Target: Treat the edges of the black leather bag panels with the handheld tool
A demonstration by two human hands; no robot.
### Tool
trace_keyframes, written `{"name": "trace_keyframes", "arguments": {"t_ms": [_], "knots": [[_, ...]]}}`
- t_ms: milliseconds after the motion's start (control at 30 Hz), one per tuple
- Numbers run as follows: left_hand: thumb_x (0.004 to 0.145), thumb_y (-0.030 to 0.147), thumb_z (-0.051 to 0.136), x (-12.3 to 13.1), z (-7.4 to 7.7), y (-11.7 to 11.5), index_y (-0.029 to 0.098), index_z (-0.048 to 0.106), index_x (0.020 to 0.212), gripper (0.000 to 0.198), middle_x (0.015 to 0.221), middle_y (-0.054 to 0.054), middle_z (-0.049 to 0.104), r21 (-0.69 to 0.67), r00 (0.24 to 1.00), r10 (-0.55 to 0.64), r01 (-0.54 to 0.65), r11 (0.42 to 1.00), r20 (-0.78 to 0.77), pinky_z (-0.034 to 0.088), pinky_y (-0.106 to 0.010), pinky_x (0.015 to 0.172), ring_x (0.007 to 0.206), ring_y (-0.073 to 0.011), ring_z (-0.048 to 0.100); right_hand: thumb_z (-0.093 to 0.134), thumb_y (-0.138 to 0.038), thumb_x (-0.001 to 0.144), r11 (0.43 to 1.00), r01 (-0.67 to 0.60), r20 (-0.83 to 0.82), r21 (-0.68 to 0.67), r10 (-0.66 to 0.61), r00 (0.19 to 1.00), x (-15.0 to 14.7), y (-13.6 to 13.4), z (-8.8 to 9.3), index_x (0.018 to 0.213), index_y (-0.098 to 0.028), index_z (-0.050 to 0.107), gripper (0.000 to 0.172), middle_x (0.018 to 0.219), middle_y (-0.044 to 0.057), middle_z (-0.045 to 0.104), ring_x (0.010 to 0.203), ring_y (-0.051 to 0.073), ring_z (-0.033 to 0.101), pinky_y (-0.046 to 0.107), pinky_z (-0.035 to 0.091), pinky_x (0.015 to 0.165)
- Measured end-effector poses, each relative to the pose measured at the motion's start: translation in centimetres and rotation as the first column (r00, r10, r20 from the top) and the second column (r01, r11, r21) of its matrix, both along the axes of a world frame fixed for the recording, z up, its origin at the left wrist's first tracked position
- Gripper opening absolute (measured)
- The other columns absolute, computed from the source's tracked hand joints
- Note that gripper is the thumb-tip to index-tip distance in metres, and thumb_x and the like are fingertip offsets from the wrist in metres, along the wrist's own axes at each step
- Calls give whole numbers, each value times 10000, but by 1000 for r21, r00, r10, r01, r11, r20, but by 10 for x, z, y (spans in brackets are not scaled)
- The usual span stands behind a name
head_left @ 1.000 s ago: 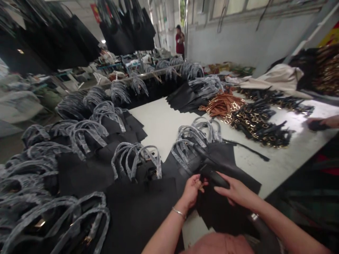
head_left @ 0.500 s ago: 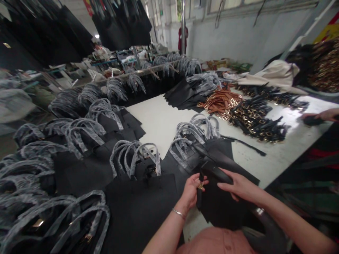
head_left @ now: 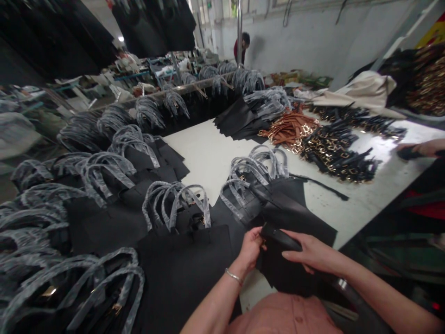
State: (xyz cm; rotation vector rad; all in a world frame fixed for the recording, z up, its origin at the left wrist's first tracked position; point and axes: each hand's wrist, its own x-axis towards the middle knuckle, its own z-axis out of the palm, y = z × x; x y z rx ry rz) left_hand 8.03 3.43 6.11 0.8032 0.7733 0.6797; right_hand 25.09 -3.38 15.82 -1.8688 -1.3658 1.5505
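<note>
My left hand [head_left: 251,250] and my right hand [head_left: 308,253] meet at the near edge of the white table [head_left: 208,157]. Both are closed on a black strap [head_left: 280,237] that runs between them. My left fingers pinch its left end; my right fingers lie wrapped over its right part. Beneath the hands lies a flat black bag [head_left: 295,218] with handles wrapped in clear plastic [head_left: 250,176]. A thin bracelet circles my left wrist.
Several black bags with wrapped handles [head_left: 104,195] cover the table's left side. Brown straps [head_left: 290,132] and black straps with gold buckles [head_left: 339,157] lie at the right. Another person's hand [head_left: 419,148] holds something dark at the right edge. A person [head_left: 243,44] stands far back.
My hands stay together on the strap. The gold clasp seen at my left fingers half a second ago is now hidden. The far person has bent down.
</note>
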Motion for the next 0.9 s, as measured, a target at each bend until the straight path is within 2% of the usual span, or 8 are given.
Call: {"name": "trace_keyframes", "arguments": {"t_ms": [167,267,400,500,633,767,833,900], "knots": [[601,148,676,9,5,-8,96,670,981,383,932,-138,683,-127,998,1,8,992,68,378,-198,506,780,-191,649,633,-412,825,978,149,130,146,-169,977,8,10,6,1479,-160,366,750,472,-61,566,393,114,549,173,413,383],[575,116,672,7,7,-6,106,674,979,404,1013,-146,677,-205,994,54,-35,978,90,393,-184,516,874,-217,659,632,-416,831,989,121,119,89,-131,984,19,4,7,1498,-177,329,771,477,-63,565,392,117,549,175,412,378],[591,103,629,5,3,-3,118,699,961,377,884,-83,675,-114,995,22,-10,993,97,393,-169,525,717,-124,602,645,-374,818,1000,16,3,-24,-16,1000,20,-8,2,1494,-203,343,761,625,-43,616,393,85,529,169,407,373],[610,130,623,6,0,-4,121,696,964,361,847,-78,673,-78,999,39,-36,996,35,396,-189,527,677,-125,590,628,-357,825,1000,19,11,0,-19,1000,11,-5,-3,1491,-187,349,742,580,-52,594,390,90,527,165,397,370],[609,143,646,6,2,-8,124,687,1011,404,982,-117,678,-154,998,50,-43,987,45,377,-194,538,820,-180,642,630,-357,823,998,60,81,29,-62,995,10,-1,-3,1500,-189,329,759,527,-63,582,393,101,530,167,402,375],[738,262,608,7,5,-13,84,697,916,268,828,-108,671,-243,990,135,-122,962,40,378,-203,521,657,-129,571,657,-343,794,1000,27,14,-8,-27,1000,11,-3,-1,1471,-223,389,738,651,-41,645,400,87,535,170,401,374],[782,319,620,9,3,-16,75,688,885,274,769,-100,656,-381,987,161,-144,913,11,364,-201,496,570,-98,509,655,-347,793,993,100,74,55,-104,992,10,-1,0,1468,-205,395,737,598,-51,619,402,96,537,174,404,379],[738,280,699,10,1,-20,83,686,881,243,732,-68,633,-482,987,161,-140,865,2,350,-189,486,529,-71,463,649,-365,801,981,161,127,105,-174,977,12,1,1,1480,-184,375,754,520,-65,582,406,110,543,185,426,404]]}}
